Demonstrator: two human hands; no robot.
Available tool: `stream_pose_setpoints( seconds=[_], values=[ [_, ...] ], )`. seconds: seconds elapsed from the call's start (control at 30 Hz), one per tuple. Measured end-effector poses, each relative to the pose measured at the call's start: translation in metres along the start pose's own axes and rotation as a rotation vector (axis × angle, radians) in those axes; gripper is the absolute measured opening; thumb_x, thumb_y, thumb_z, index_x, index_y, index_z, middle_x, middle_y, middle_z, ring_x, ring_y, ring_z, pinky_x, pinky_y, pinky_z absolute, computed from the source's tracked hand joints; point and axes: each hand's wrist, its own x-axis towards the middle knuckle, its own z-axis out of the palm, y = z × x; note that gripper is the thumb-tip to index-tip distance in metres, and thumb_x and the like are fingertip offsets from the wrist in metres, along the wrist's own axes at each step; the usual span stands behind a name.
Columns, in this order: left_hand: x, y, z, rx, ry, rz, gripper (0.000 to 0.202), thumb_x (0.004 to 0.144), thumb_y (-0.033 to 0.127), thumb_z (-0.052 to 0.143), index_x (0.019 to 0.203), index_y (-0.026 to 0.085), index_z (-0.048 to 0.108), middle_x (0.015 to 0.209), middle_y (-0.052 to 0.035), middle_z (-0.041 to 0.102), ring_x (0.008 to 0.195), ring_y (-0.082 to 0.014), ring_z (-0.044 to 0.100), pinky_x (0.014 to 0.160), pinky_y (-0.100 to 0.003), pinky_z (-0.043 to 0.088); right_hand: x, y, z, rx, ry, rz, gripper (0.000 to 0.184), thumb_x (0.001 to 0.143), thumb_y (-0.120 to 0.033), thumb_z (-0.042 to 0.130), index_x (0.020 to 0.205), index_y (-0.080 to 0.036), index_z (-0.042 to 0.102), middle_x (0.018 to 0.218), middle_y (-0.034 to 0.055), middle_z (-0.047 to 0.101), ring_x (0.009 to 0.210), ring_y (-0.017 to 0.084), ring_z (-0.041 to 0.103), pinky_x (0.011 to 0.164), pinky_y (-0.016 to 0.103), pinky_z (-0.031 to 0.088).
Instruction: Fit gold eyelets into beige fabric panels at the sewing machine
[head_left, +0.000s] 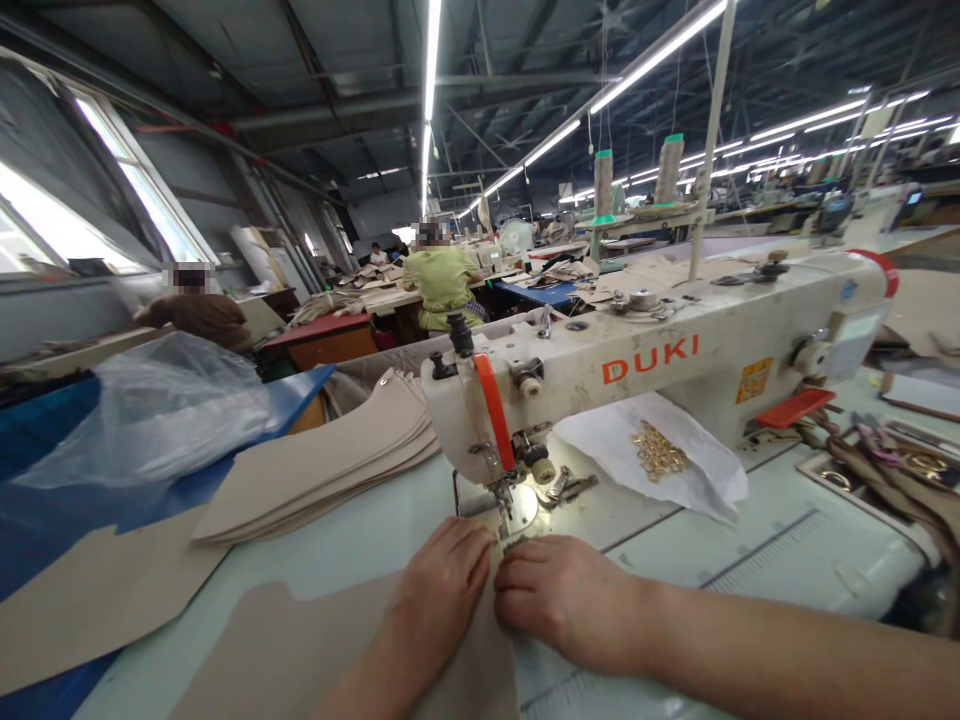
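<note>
Fig. Colours and markings around the grip.
Beige at the grip, on the fabric piece (pixel 484 660); likewise on the stacked panels (pixel 330 460), beyond and left. Off-white just ahead, on the sewing machine (pixel 577 370); orange-red on its lettering (pixel 649 359), front stripe (pixel 495 412) and lever (pixel 795 408). White on the sheet (pixel 705 475), gold on its small pieces (pixel 658 450), beyond and right. Pale green around the grip, on the tabletop (pixel 322 545); blue-grey graduations on its ruler marking (pixel 772 550), to the right.
</note>
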Motion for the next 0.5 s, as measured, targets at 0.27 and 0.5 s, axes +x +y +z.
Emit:
stream_pose_setpoints(
  seconds=[0.27,0.5],
  values=[
    [0.0009,-0.0003,0.0001,0.019,0.004,0.019,0.025,0.091,0.013,0.036,0.078,0.017,0.056,0.074,-0.0027,0.063,0.071,-0.0155,0.059,0.066,-0.028,0.051,0.0002,-0.0020,-0.0026,0.002,-0.012,0.006,0.018,0.093,-0.022,0.045,0.079,-0.015,0.055,0.084,0.0029,0.060,0.083,0.017,0.051,0.076,0.029,0.041],
    [-0.0010,0.0000,0.0003,-0.009,-0.014,-0.009,0.023,0.093,0.017,0.037,0.079,0.017,0.055,0.075,-0.0030,0.062,0.072,-0.0160,0.058,0.068,-0.029,0.050,0.0001,-0.0021,-0.0043,-0.008,-0.020,0.013,0.017,0.092,-0.022,0.047,0.080,-0.015,0.056,0.084,0.0026,0.060,0.082,0.017,0.051,0.076,0.029,0.043]
  ],
)
